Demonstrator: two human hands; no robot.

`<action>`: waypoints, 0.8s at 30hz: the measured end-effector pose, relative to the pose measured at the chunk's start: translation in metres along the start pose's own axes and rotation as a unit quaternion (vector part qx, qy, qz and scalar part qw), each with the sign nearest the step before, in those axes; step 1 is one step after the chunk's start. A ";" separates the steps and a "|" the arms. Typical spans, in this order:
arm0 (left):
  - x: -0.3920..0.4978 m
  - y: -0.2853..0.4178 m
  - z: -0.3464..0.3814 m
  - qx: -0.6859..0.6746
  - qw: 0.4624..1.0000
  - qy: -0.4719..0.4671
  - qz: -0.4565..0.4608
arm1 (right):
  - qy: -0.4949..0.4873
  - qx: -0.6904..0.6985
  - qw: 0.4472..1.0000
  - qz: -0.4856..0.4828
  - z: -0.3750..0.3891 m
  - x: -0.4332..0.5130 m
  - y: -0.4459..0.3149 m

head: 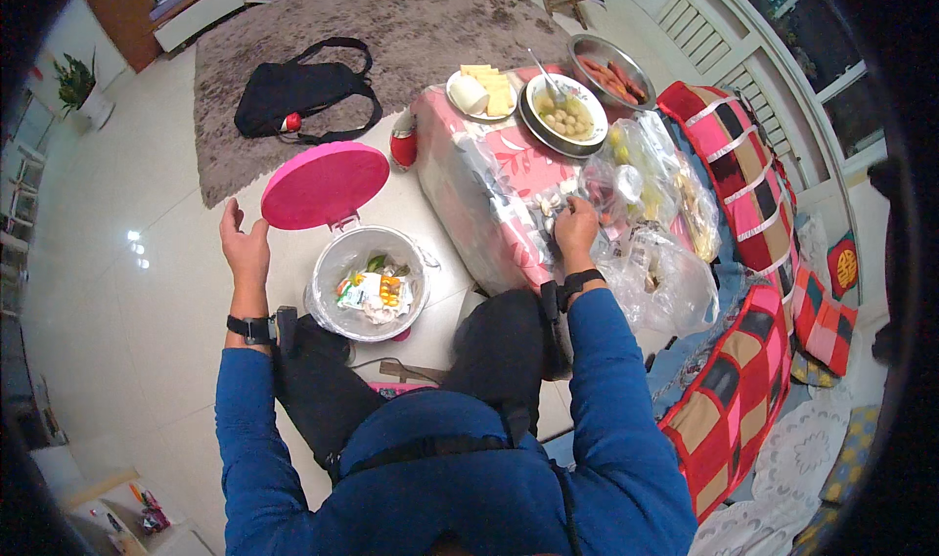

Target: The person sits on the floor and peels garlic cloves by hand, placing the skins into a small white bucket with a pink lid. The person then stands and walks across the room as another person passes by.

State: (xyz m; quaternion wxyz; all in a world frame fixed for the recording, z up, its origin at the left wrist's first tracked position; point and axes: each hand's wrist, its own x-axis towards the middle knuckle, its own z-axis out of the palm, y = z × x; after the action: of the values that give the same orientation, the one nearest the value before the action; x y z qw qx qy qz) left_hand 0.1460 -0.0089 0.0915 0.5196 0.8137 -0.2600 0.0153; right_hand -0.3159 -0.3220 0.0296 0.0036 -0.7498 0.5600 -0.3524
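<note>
My left hand (246, 248) is raised with thumb and fingers apart, beside the rim of the raised pink lid (326, 185). Whether it touches the lid I cannot tell. Below the lid stands a bin (317, 292) with a clear plastic liner, holding wrappers, a blister pack and crumpled tissue. On the cloth-covered table (517, 171), my right hand (576, 226) has its fingers curled close to small white pieces (549, 204), possibly garlic. What lies under those fingertips is hidden. Clear plastic bags (653, 281) lie just right of this hand.
Farther back on the table are a plate of yellow and white slices (482, 92), a soup bowl (541, 119) with a spoon and a steel basin (631, 64) of reddish food. A black bag (301, 94) lies on the rug (440, 20). Checked cushions (741, 365) line the right side.
</note>
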 end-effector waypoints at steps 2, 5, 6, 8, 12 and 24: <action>-0.008 0.011 -0.008 -0.027 0.999 0.012 0.022 | 0.039 -0.013 0.999 -0.006 -0.002 0.006 -0.003; -0.025 0.036 -0.020 -0.059 0.997 -0.007 0.052 | 0.067 0.085 0.993 0.040 -0.015 0.018 -0.024; -0.032 0.045 -0.023 -0.084 0.994 -0.031 0.060 | 0.043 0.189 0.977 0.091 -0.021 0.021 -0.036; -0.053 0.065 -0.027 -0.163 0.979 -0.097 0.077 | -0.008 0.481 0.852 0.207 -0.038 0.020 -0.067; -0.106 0.100 -0.012 -0.222 0.942 -0.252 -0.003 | -0.206 0.619 0.740 0.159 -0.070 -0.026 -0.153; -0.162 0.052 0.016 -0.251 0.906 -0.317 -0.127 | -0.399 0.429 0.809 0.056 -0.049 -0.155 -0.273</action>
State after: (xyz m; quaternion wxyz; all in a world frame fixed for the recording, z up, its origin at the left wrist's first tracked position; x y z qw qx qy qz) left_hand -0.0210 0.0264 0.0798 0.5945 0.6448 -0.3002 -0.3751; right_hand -0.1327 -0.0713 0.0941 0.5674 -0.7139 0.3424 -0.2262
